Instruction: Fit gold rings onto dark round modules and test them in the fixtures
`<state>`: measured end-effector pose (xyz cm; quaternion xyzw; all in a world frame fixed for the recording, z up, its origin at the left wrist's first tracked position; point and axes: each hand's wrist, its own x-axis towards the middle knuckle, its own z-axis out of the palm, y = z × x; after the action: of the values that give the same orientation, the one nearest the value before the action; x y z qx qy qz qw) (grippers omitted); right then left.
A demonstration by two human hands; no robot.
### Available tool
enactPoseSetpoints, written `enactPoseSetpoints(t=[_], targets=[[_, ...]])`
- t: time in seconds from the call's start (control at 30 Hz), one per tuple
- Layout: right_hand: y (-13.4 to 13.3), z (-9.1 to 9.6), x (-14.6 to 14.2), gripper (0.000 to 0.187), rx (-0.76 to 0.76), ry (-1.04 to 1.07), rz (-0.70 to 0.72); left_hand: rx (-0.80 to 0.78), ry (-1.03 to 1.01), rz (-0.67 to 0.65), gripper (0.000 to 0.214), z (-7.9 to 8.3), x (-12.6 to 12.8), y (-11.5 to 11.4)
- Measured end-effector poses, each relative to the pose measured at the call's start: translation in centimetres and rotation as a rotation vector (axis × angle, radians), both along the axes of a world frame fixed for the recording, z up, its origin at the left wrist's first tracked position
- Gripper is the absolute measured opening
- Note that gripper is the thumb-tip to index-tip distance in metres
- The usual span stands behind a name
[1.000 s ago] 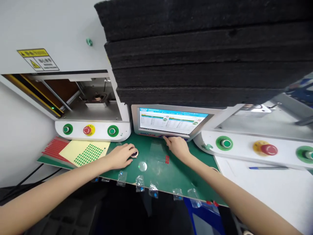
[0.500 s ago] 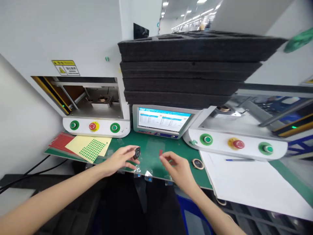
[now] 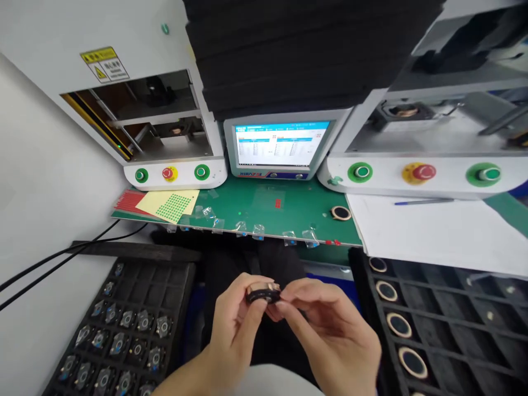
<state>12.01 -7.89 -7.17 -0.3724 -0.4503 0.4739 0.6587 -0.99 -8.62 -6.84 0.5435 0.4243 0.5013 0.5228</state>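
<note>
Held low above my lap, a small round black part with a gold-coloured rim [image 3: 264, 295] is pinched between the thumb and fingers of my left hand [image 3: 237, 319]. It is seen edge-on. My right hand [image 3: 330, 324] meets its right edge, thumb and forefinger pressed together there. Whether those fingertips grip the part itself or something tiny at its edge is hidden. A similar gold-rimmed round part [image 3: 340, 213] lies on the green bench mat [image 3: 231, 203], beyond my hands.
At left, a black tray [image 3: 165, 291] carries rows of small parts; another tray [image 3: 447, 324] at right holds gold-rimmed rounds. Clear film tabs [image 3: 258, 231] line the bench edge. Behind stand a monitor [image 3: 282, 146], two presses with buttons [image 3: 201, 172], a dot-sticker sheet [image 3: 173, 208] and white paper [image 3: 433, 231].
Both hands have come down from the bench to my lap and together at the round part. My right hand has left the red stickers on the mat. The view has tilted down.
</note>
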Motion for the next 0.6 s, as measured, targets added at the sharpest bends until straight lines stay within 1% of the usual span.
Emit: enactPoseSetpoints(t=[0.07,0.13,0.23,0.3,0.37,0.47,0.53,0.6], targets=[[-0.8,0.1,0.5,0.028,0.012,0.037,-0.020,0.063,0.070,-0.042,0.024,-0.1,0.1,-0.8],[-1.2,0.2,0.9,0.031,0.029,0.029,-0.015,0.128,0.158,-0.070,0.026,-0.1,-0.1,-1.3],[-1.4,0.4,1.4,0.034,0.110,-0.043,-0.015,0.265,0.290,-0.091,0.032,0.0,-0.6,-1.5],[-1.6,0.4,1.8,0.035,0.172,-0.094,-0.015,0.345,0.342,-0.113,0.034,0.3,-0.9,-1.6],[-1.7,0.3,2.3,0.034,0.189,-0.143,0.029,0.346,0.378,-0.133,0.035,0.6,-1.3,-1.7],[-1.6,0.2,3.2,0.029,0.158,-0.212,0.171,0.287,0.408,-0.173,0.036,1.0,-1.7,-1.7],[-1.4,0.0,3.7,0.025,0.141,-0.243,0.267,0.278,0.402,-0.215,0.037,1.1,-2.0,-1.7],[-1.4,-0.2,4.0,0.023,0.148,-0.256,0.314,0.274,0.394,-0.244,0.038,1.0,-2.1,-1.8]])
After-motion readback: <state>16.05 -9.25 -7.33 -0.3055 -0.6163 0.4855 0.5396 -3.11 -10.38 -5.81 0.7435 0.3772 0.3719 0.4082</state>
